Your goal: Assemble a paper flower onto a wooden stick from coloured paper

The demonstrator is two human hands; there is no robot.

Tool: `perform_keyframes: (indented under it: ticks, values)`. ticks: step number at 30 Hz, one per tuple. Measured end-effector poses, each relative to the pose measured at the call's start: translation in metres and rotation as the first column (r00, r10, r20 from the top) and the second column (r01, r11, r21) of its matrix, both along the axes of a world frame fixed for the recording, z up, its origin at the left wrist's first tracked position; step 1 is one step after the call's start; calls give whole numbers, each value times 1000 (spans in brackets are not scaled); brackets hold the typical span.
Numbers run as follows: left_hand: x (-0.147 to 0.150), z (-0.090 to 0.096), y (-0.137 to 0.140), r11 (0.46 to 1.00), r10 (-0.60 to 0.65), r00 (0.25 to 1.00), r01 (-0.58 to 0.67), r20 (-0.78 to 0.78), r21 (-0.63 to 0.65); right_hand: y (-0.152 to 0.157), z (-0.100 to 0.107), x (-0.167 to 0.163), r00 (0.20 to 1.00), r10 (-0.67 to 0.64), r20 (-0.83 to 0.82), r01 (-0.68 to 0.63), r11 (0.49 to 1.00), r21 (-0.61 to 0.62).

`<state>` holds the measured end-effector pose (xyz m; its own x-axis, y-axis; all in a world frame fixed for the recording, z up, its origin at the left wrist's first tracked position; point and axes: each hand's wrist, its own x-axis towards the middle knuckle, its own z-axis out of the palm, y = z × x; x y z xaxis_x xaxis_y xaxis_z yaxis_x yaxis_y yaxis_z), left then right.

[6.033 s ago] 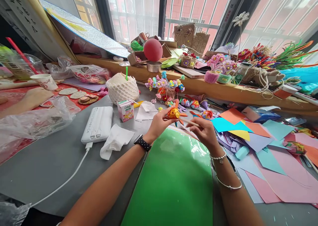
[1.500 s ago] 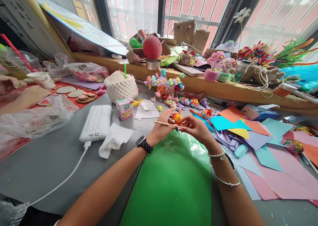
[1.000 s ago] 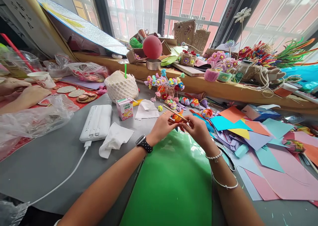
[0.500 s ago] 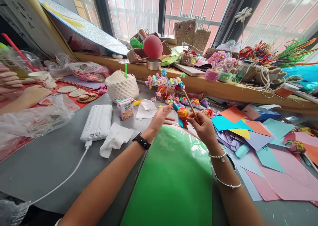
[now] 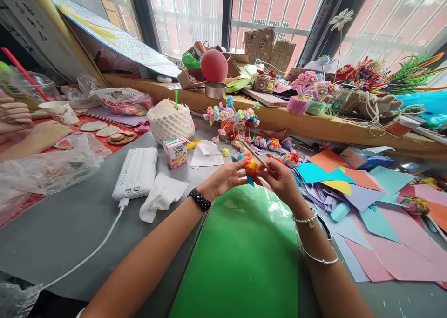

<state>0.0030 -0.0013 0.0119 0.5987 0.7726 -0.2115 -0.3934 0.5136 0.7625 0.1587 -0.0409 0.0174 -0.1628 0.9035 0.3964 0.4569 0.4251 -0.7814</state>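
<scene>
Over the far end of a green board [image 5: 240,248], my left hand [image 5: 226,176] has its fingers closed around an orange-yellow folded paper flower [image 5: 250,165] with blue pointed leaves. My right hand [image 5: 279,178], just to the right, pinches a thin wooden stick [image 5: 254,153]. The stick slants up to the left, passing close to the flower. Whether its tip or side touches the petals cannot be made out. Fingers partly hide the flower's lower side. More folded paper flowers [image 5: 291,159] lie on the table behind my right hand.
Coloured paper sheets [image 5: 380,225] spread on the right. To the left are a white power bank [image 5: 136,172] with a cable, a crumpled tissue [image 5: 162,197], a small drink carton [image 5: 175,153] and a netted coconut [image 5: 171,121]. Another person's hand [image 5: 49,134] rests at far left.
My left hand has turned from spread fingers to holding the paper flower. The stick in my right hand has tipped lower and leftward, and my right hand moved slightly left.
</scene>
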Motion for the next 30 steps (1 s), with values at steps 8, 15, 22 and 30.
perform_keyframes:
  ticks: [8,15,22,30]
  values:
    - [-1,-9,3,995,62,997,-65,41,80,1,-2,0,981,-58,187,44,996,76]
    - [2,-9,-2,989,82,996,-84,18,125,2,-7,-3,980,-107,165,87,989,123]
    - [6,-5,-6,985,136,990,-138,31,102,0,-4,-6,974,-161,159,125,968,216]
    - [8,-10,-6,976,172,985,-172,15,136,1,-7,-8,973,-203,109,174,958,230]
